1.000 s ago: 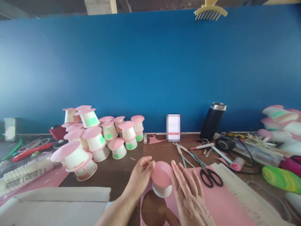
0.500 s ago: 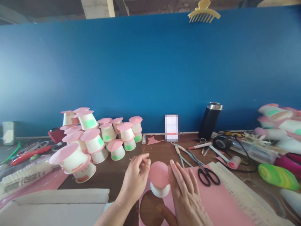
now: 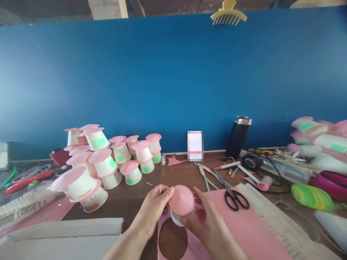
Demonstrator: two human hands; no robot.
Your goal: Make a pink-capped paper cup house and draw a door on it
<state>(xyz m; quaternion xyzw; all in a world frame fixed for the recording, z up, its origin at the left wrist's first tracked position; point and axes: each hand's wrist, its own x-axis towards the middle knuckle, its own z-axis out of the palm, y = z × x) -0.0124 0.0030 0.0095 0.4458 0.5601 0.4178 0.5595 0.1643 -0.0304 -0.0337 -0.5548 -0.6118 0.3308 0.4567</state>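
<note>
A small white paper cup (image 3: 177,219) stands upside down in front of me, topped by a pink paper disc (image 3: 181,199) shaped into a low cone. My left hand (image 3: 155,203) is closed, pinching the disc's left edge between thumb and fingers. From the right, my right hand (image 3: 207,220) curves around the cup, its thumb pressed on the cup's front and its fingers by the disc's right edge. Beneath lies a pink paper sheet (image 3: 197,249) with a round hole cut out. At left, similar pink-topped paper cups (image 3: 135,172) stand in stacks.
Black-handled scissors (image 3: 236,199) lie on pink paper at right, near a glue gun-like cable clutter and a black bottle (image 3: 238,137). A blurred white card (image 3: 195,145) leans on the blue partition (image 3: 162,79). A cardboard box (image 3: 67,238) occupies the near left.
The flat disc on the cup now has a raised cone shape. My left hand has closed on its edge, and my right hand has turned from flat to curled around the cup.
</note>
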